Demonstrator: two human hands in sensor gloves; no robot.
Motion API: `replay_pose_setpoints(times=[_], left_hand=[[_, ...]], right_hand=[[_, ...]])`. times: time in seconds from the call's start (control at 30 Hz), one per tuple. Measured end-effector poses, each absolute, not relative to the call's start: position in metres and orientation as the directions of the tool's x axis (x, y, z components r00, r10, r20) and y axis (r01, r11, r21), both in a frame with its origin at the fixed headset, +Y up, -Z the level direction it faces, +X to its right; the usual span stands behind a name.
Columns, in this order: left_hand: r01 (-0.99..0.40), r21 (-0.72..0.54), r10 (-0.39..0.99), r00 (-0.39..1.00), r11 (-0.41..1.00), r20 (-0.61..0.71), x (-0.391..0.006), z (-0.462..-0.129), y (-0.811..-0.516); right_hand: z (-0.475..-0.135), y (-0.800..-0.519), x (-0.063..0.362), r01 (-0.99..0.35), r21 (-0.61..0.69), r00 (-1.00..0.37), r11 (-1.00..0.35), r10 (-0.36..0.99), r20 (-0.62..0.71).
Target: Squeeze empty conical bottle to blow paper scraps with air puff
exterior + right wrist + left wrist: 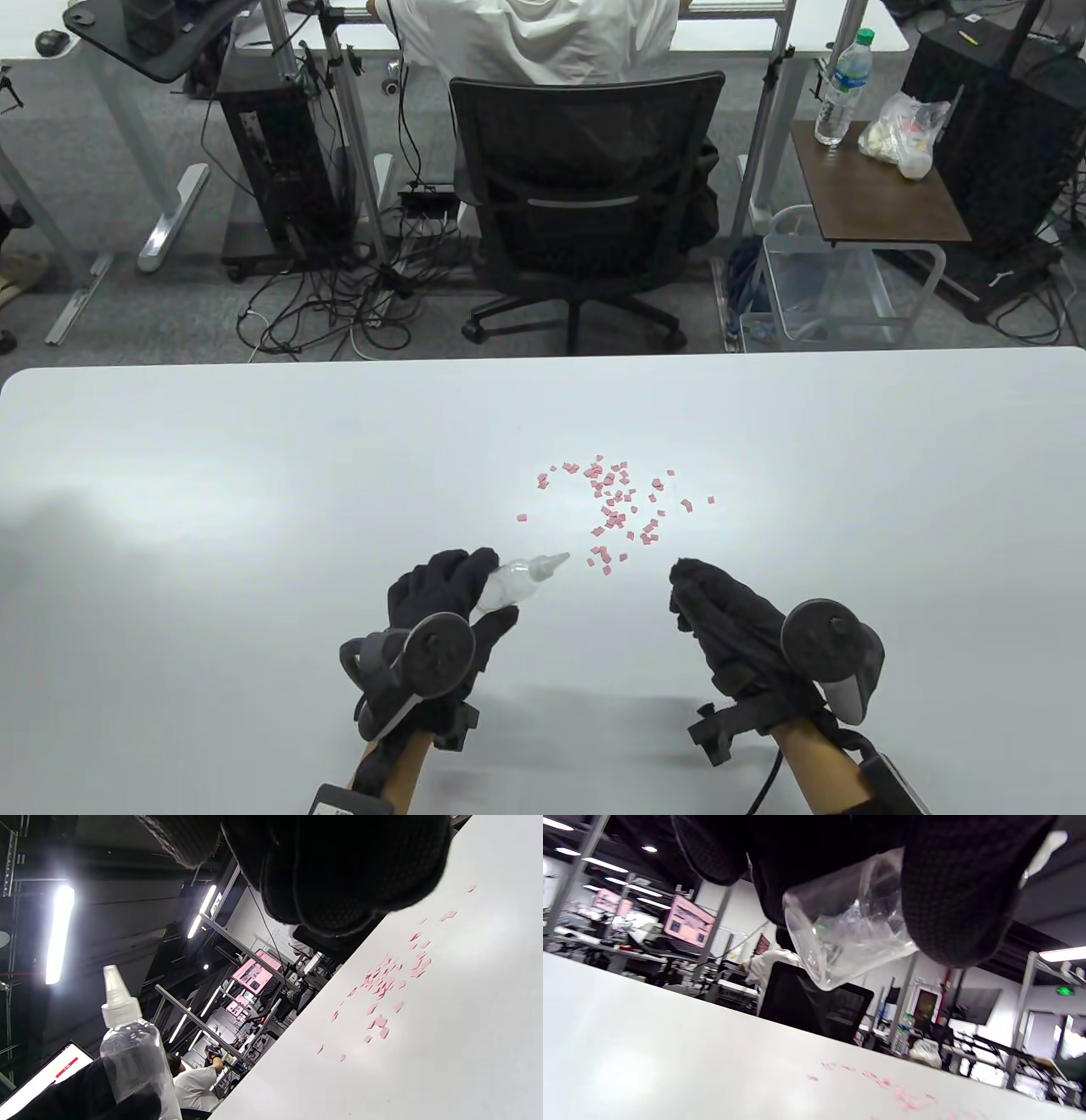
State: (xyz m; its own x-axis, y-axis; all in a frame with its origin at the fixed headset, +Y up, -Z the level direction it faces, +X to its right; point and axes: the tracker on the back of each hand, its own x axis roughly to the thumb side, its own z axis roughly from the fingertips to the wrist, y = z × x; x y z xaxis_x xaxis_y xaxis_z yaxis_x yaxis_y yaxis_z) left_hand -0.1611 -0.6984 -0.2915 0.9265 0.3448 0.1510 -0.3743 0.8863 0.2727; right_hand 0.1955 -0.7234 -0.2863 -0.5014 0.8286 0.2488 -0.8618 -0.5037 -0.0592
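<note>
conical bottle point(519, 580) (nozzle toward scraps point(618, 505)), mid-table

The table view is looking down from above the tabletop's point(254, 475) near edge; both tilted wrist views are skimming it closely, sharing the paper scraps point(615, 509) point(882, 1082) point(386, 984).

one bottle point(519, 579), perhaps sixty paper scraps point(617, 508)

The clear, empty bottle point(517, 581) with a white conical cap lies tilted in my left grip point(454, 594), nozzle aimed toward the scraps point(615, 507). These small pink paper bits lie scattered flat on the white worktop point(254, 475), just beyond the nozzle.
</note>
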Motion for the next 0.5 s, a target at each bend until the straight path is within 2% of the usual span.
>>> replay_pose_setpoints(times=[0.17,0.37,0.5], left_hand=[[-0.496,0.262,0.504,0.863,0.828,0.044,-0.194,-0.337,-0.693],[-0.533,0.321,0.599,0.785,0.783,-0.157,-0.225,-0.399,-0.696],[-0.656,0.225,0.693,0.696,0.72,-0.189,-0.234,-0.438,-0.71]], right_hand=[[-0.288,-0.723,0.198,-0.862,-0.062,-0.502,-0.503,0.83,0.242],[-0.289,-0.716,0.2,-0.841,-0.082,-0.536,-0.535,0.802,0.263],[-0.29,-0.714,0.202,-0.84,-0.079,-0.536,-0.536,0.801,0.265]])
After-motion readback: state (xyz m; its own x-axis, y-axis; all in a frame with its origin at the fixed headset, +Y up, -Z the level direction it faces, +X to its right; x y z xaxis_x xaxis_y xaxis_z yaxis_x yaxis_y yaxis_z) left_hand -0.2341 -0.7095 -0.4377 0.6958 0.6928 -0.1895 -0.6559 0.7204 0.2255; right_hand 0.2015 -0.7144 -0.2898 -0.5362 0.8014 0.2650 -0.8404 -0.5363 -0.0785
